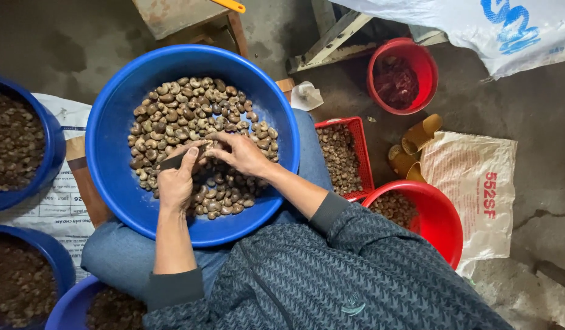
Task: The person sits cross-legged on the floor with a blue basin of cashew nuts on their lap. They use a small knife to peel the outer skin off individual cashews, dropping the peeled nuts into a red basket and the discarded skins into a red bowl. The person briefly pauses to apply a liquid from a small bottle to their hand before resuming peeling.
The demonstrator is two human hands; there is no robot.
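Your left hand [175, 180] is closed round a small dark knife [172, 161], and your right hand [243, 153] pinches one nut [210, 146] over the blue basin [111, 122] on your lap. The nut looks light, hard and curved (likely slippery) — hold it by the ends.

Head camera looks straight down, close over lap (single view).
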